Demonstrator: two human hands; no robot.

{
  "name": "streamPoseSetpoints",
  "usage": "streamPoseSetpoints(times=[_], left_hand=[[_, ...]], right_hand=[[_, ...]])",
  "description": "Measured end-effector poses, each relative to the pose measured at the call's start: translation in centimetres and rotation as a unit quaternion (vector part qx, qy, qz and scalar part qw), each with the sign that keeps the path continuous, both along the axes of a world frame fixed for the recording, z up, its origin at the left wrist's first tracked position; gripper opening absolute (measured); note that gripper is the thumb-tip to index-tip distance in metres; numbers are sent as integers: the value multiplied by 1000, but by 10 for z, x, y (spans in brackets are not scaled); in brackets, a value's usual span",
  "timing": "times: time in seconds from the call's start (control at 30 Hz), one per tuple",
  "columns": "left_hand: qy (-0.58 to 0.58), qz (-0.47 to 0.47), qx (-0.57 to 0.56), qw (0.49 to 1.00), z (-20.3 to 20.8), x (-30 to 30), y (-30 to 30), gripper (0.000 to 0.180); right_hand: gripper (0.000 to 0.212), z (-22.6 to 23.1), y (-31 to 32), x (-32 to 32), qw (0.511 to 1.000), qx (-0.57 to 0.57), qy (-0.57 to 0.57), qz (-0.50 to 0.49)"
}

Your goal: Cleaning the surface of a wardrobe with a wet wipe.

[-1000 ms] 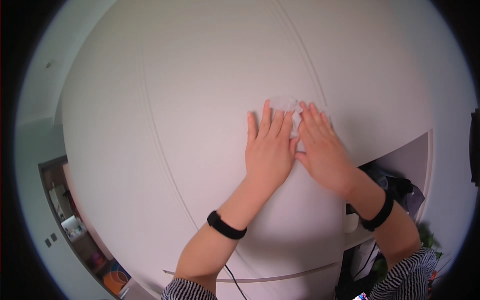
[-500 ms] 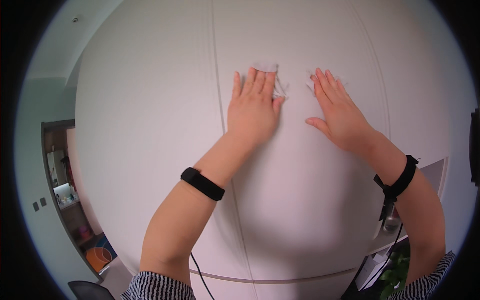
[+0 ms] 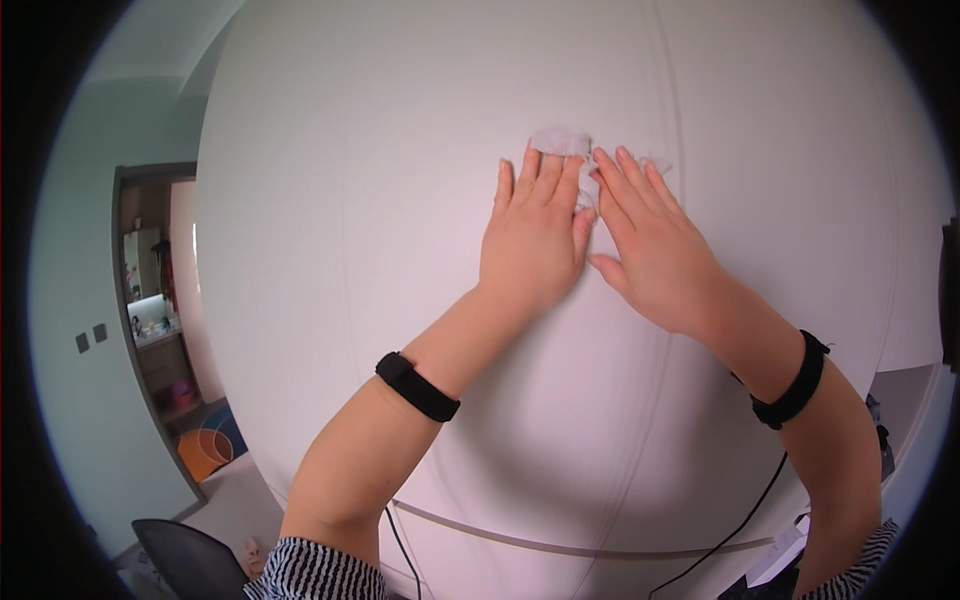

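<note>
My left hand [image 3: 532,235] lies with fingers stretched out against a tall white cabinet front [image 3: 320,300]. Under its fingertips is a pale greyish cloth [image 3: 560,140], which shows above the fingers and beside the thumb. Close on its right, my right hand [image 3: 660,240] is also laid flat with its fingers extended and thumb out. A second bit of pale cloth [image 3: 657,163] peeks out beside its fingertips; most of it is hidden. I cannot tell whether the two bits of cloth are one piece. The hands nearly touch at the fingers.
Vertical seams and a horizontal gap [image 3: 500,538] cross the cabinet front. Black bands [image 3: 418,388] circle both forearms, with black cables hanging below. To the left are a doorway [image 3: 150,300] and a dark chair back [image 3: 190,560]. An open niche [image 3: 905,410] is at the right.
Both hands have slid left across the cabinet front, and a door seam now runs by my right hand. They are closer together. The view has swung left, showing more doorway and chair.
</note>
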State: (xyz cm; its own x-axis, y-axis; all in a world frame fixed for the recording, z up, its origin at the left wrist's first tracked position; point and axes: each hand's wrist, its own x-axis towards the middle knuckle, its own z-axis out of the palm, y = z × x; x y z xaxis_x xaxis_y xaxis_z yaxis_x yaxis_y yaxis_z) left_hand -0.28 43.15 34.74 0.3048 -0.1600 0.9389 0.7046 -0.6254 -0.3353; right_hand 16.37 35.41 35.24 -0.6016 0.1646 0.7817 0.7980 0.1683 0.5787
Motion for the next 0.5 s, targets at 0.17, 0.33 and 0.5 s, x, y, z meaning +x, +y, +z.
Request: streamPoseSetpoints(times=[0.17, 0.33, 0.5], left_hand=[[16, -22, -21, 999, -52, -39, 14, 58], [1, 65, -25, 998, -14, -79, 19, 58], [-19, 56, -15, 998, 4, -97, 26, 57]], right_hand=[[73, -30, 0, -30, 993, -96, -72, -20], [80, -5, -1, -38, 992, -76, -94, -37], [85, 18, 9, -47, 998, 13, -33, -54]])
